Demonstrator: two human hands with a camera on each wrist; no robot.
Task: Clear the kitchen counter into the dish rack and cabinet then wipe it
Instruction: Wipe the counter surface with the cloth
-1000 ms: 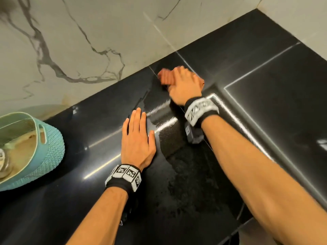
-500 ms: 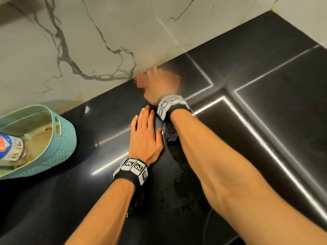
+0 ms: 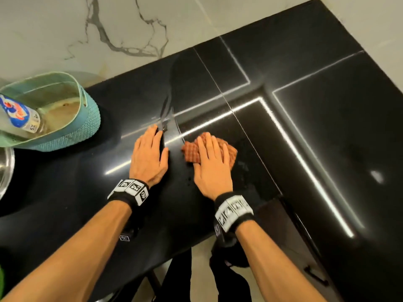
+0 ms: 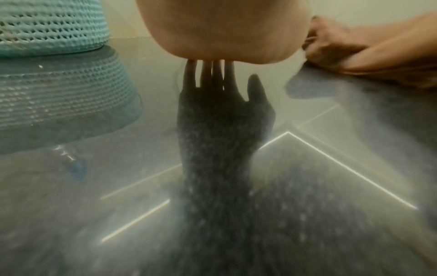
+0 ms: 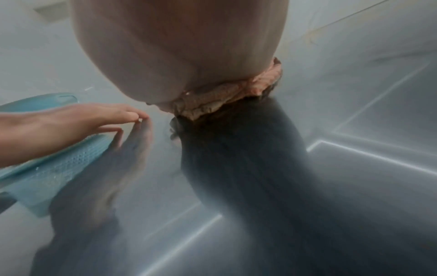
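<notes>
Hands lie side by side on the glossy black tabletop (image 3: 305,131), close to its near edge. The right hand (image 3: 212,165) lies flat, fingers straight, pressing a crumpled orange checked cloth (image 3: 192,152) onto the stone; the cloth shows past the fingertips and on both sides of the hand. The left hand (image 3: 149,159) rests palm down just left of it, fingers straight and together, grasping nothing. At the far left stands a teal woven plastic basket (image 3: 72,136) with a labelled bottle (image 3: 19,115) lying inside. A white marble-veined wall (image 3: 109,29) runs behind the tabletop.
</notes>
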